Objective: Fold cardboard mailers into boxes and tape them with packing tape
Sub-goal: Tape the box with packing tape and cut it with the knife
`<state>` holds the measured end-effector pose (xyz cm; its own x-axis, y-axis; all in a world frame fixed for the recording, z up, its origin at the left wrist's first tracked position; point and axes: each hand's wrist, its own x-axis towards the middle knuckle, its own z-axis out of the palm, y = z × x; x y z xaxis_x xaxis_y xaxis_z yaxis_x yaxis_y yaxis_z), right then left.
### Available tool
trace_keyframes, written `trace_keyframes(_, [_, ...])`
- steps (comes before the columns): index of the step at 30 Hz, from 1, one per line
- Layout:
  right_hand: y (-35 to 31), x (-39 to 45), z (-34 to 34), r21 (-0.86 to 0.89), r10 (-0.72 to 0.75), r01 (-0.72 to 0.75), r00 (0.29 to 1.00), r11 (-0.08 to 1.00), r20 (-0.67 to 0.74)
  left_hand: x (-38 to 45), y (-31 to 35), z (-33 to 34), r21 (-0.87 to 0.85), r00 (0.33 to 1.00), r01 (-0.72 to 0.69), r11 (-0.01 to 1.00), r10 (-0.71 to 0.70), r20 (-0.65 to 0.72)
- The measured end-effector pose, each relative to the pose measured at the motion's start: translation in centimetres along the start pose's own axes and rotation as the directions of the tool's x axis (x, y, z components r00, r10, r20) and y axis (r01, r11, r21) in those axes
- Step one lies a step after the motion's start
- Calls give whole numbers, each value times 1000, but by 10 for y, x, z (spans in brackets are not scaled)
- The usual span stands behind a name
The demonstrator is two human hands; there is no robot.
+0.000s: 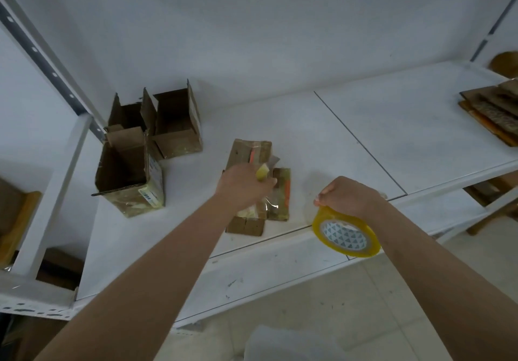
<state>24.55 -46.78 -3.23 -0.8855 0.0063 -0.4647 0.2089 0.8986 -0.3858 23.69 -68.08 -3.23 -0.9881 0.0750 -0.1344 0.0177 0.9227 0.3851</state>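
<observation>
left hand grips flat mailer | right hand grips tape roll

White shelf carries three open boxes at left, a flattened taped mailer mid-front, cardboard stack far right.

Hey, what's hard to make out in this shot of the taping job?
Head view only:
- Middle of the flat mailer: covered by the left hand.
- Right hand fingertips: curled under the tape roll.
- Cardboard stack: cut off by the right edge.
- Label on nearest open box: too small to read.
</observation>
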Motion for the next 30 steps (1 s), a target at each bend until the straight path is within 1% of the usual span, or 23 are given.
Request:
trace_keyframes(1, [0,0,-1,11,1,-1,1000,1000,-3,-1,4,6,86,998,10,996,-5,-56])
trace_keyframes(3, [-1,0,-2,28,-4,4,1000,1000,-9,-2,12,12,163,994,56,985,-39,-105])
trace_keyframes(6, [-1,2,-3,37,-16,16,1000,999,-19,-2,18,11,242,995,85,967,-68,-75])
trace_keyframes(7, [-1,2,-2,34,-19,20,1000,999,-25,-1,19,9,231,996,77,970,-67,-51])
trace_keyframes(9, [-1,2,-2,40,-23,24,999,999,-43,1,17,2,113,998,56,992,-53,-26])
trace_keyframes(11, [-1,2,-3,49,-28,31,998,998,-63,4,16,-3,-52,993,69,996,-73,-91])
trace_keyframes(12, [-2,2,-4,50,-33,37,997,998,-73,6,17,-5,-96,984,95,991,-108,-141])
trace_keyframes(13, [-2,2,-5,51,-40,44,996,998,-81,7,18,-5,-98,974,131,987,-146,-171])
trace_keyframes(15, [-4,3,-8,59,-60,65,994,996,-92,8,19,-1,-5,969,170,985,-168,-180])
trace_keyframes(16, [-5,3,-10,68,-70,77,993,995,-98,7,18,0,35,975,147,988,-139,-173])
trace_keyframes(17, [-5,4,-11,77,-79,88,991,993,-106,5,15,-1,57,985,93,994,-83,-151])
trace_keyframes(19, [-4,4,-15,91,-92,104,988,990,-125,1,7,-10,81,994,-94,992,99,-54])
trace_keyframes(21, [-1,5,-19,107,-93,109,985,988,-142,-4,-6,-28,128,961,-272,954,262,93])
trace_keyframes(22, [1,5,-22,122,-89,107,985,987,-145,-7,-11,-37,146,939,-329,933,306,159])
trace_keyframes(23, [3,5,-24,138,-85,106,986,985,-144,-9,-16,-45,137,924,-358,924,329,194])
trace_keyframes(24, [4,5,-26,153,-83,105,986,983,-144,-11,-20,-51,116,920,-364,924,337,202])
trace_keyframes(26, [5,4,-28,169,-85,109,986,980,-142,-15,-20,-52,81,928,-345,935,328,175])
trace_keyframes(27, [5,4,-28,173,-88,111,986,979,-138,-18,-15,-48,72,944,-309,948,296,146])
trace_keyframes(28, [5,3,-27,175,-90,113,987,978,-135,-21,-8,-42,75,965,-251,965,244,96])
trace_keyframes(30, [4,3,-24,170,-90,112,987,979,-137,-28,5,-25,102,988,-124,987,132,-79])
